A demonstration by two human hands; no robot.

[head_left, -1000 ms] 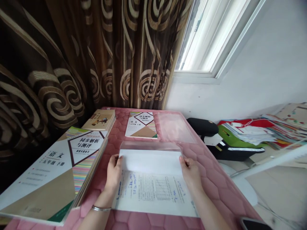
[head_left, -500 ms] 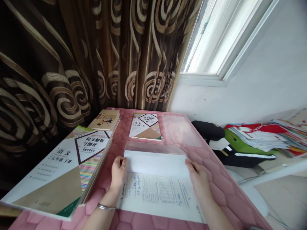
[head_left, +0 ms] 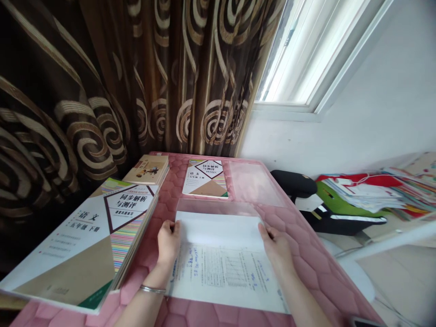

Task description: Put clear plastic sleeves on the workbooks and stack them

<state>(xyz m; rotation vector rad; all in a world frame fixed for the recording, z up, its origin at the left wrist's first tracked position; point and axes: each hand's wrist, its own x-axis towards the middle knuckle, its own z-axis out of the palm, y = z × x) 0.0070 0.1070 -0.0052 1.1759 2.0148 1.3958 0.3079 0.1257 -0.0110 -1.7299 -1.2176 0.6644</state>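
Between my two hands lies a white printed paper sheet (head_left: 225, 277) with blue handwriting, and its far part shows as a blank white band. A clear plastic sleeve (head_left: 218, 207) sticks out beyond the paper's far edge. My left hand (head_left: 168, 243) pinches the paper's left edge near its far corner, a silver bracelet on the wrist. At the opposite edge, my right hand (head_left: 277, 247) grips the far right corner between thumb and fingers. Whether the sleeve is also in my fingers is hard to see.
A thick stack of workbooks (head_left: 81, 245) stands on the left, with smaller tan books (head_left: 146, 169) behind it. One workbook (head_left: 206, 178) and another clear sleeve (head_left: 254, 184) lie at the back of the pink quilted table cover (head_left: 306, 268). Papers and a green bag (head_left: 354, 209) are at right.
The camera view has shifted slightly, moving the whole scene a little to the right. Both hands keep their hold on the paper, which hardly moves on the table.
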